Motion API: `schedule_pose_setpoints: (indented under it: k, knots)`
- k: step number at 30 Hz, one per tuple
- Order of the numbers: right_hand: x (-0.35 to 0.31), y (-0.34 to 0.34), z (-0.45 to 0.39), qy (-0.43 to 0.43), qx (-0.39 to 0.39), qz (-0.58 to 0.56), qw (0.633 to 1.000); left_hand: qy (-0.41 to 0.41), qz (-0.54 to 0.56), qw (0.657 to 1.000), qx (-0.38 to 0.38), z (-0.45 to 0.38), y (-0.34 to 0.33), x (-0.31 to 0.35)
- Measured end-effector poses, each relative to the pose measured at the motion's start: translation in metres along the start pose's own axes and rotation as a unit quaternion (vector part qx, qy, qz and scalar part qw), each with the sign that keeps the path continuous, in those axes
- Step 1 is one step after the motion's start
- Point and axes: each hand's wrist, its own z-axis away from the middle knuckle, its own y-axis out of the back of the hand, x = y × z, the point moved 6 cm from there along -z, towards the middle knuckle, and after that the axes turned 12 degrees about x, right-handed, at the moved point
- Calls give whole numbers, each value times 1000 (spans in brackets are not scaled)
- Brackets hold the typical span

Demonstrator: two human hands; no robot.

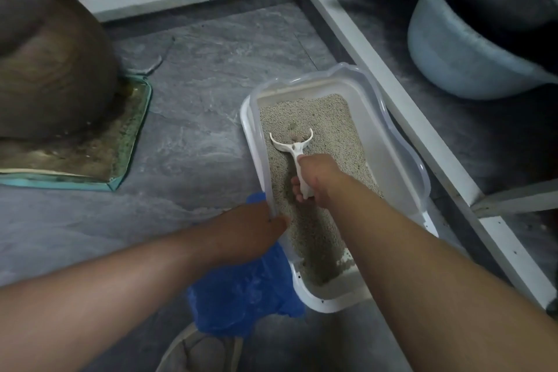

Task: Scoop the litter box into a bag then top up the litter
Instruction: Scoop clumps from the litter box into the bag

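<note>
Nearest: blue bag (241, 296) on grey floor (193, 130), against near left side of litter box (401, 154). Left hand (250, 232) above bag, thumb hooked over box rim. Right hand (317, 181) wrapped round handle of white scoop (292, 145), scoop head sunk in litter (326, 118) mid-box.
</note>
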Motion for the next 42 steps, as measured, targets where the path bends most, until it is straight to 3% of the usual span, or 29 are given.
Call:
schedule_pose_setpoints:
  k: [6, 10, 18, 25, 35, 42]
  knots:
    - [5, -3, -10, 82, 16, -19, 996, 9, 7, 1000, -6, 1, -2, -1]
    - [16, 1, -13, 168, 55, 43, 983, 8, 14, 1000, -10, 2, -1, 2]
    - [62, 48, 21, 233, 85, 69, 966, 45, 54, 997, -19, 8, -1, 7]
    - [97, 87, 58, 142, 20, -62, 988, 68, 63, 995, -18, 14, 0, 12]
    - [128, 96, 75, 124, 13, -111, 986, 67, 63, 996, 14, 18, -1, 6]
    - [135, 97, 79, 122, 19, -132, 983, 39, 60, 995, 75, 17, 1, -6]
